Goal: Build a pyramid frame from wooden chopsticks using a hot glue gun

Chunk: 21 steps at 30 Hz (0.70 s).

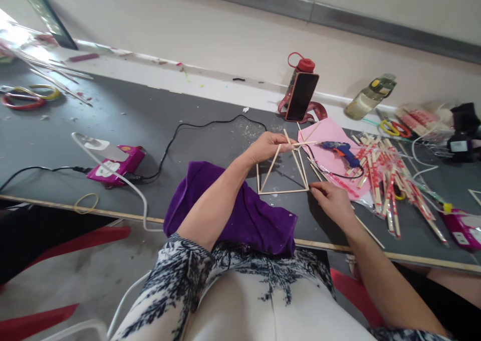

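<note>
A small frame of thin wooden chopsticks [283, 192] stands on the grey table in front of me, with slanting sticks above a base. My left hand [268, 146] is closed round sticks at its upper part. At the frame's lower right corner, my right hand [332, 200] pinches with thumb and fingers; the exact contact is small. Just right of the frame, a blue glue gun [340, 150] with an orange trigger lies on a pink sheet [319, 130]. A purple cloth [233, 208] lies under my left forearm, at the table's near edge.
Several paper-wrapped chopsticks [391, 175] are heaped at right. A phone [302, 96] leans on a red-capped bottle [306, 65], near another bottle [370, 96]. A black cord [180, 125] runs from a magenta box [116, 165]. Scissors [30, 98] lie far left.
</note>
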{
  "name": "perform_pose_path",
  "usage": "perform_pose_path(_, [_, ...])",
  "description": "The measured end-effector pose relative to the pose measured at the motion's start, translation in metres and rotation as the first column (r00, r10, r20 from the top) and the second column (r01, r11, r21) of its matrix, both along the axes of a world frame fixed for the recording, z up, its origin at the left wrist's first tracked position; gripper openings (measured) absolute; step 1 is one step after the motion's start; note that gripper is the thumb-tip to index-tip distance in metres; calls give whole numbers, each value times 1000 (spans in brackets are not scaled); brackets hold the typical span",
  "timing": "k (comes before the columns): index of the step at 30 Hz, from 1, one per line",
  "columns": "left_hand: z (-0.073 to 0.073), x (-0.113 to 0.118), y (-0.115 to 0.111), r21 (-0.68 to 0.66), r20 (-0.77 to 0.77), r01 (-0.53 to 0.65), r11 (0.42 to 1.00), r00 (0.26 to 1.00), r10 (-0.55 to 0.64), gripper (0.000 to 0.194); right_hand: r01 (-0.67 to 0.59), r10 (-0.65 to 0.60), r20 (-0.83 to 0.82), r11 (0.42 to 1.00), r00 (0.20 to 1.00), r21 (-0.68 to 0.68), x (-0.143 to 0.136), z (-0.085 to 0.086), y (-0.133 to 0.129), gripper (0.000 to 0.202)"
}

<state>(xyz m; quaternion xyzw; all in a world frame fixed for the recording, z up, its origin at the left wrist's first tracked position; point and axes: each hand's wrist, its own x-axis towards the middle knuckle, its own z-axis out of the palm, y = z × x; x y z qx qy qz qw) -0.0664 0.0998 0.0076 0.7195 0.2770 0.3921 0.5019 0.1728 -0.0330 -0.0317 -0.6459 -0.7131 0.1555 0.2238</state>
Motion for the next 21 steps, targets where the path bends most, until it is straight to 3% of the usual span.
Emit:
perform_pose_path(14, [-4, 1, 4, -3, 21, 9, 1000, 1000, -9, 38, -59, 45, 105, 990, 993, 131, -8, -5, -5, 23])
perform_pose_path(21, [-1, 0, 3, -42, 51, 2, 999, 999, 0, 37, -32, 4, 139, 979, 990, 201, -11, -12, -3, 25])
